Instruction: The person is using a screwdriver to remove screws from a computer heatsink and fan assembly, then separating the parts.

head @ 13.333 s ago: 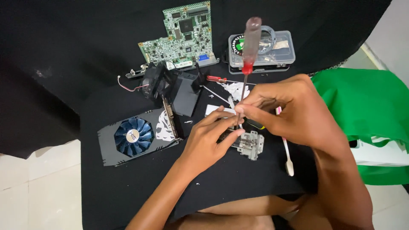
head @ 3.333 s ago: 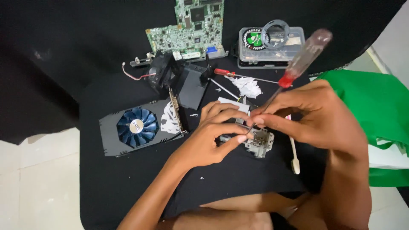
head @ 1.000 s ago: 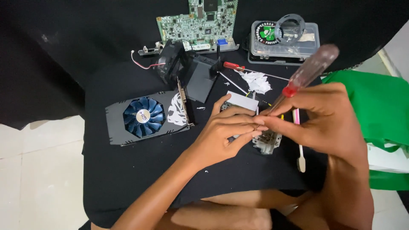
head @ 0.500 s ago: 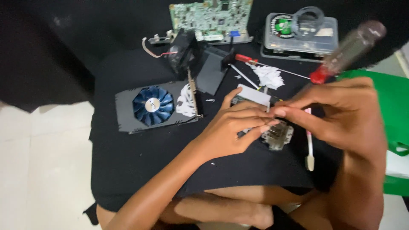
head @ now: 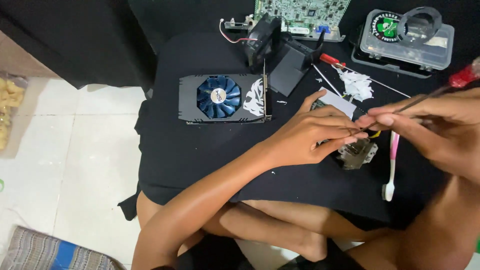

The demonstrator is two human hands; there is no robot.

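Even, soft indoor light, faint shadows, slight motion blur on the right hand (head: 435,130)

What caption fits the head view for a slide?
Left hand steadies a small metal part; right hand works a screwdriver on it.

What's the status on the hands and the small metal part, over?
Left hand steadying small metal part on the black cloth. Right hand gripping red-handled screwdriver, tip down at the part. Toothbrush lying just beside.

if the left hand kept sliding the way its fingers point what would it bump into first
Probably the right hand: the left hand points right, fingertips already meeting the right thumb at the thin screwdriver shaft, above the small grey metal part. Depth is unclear.
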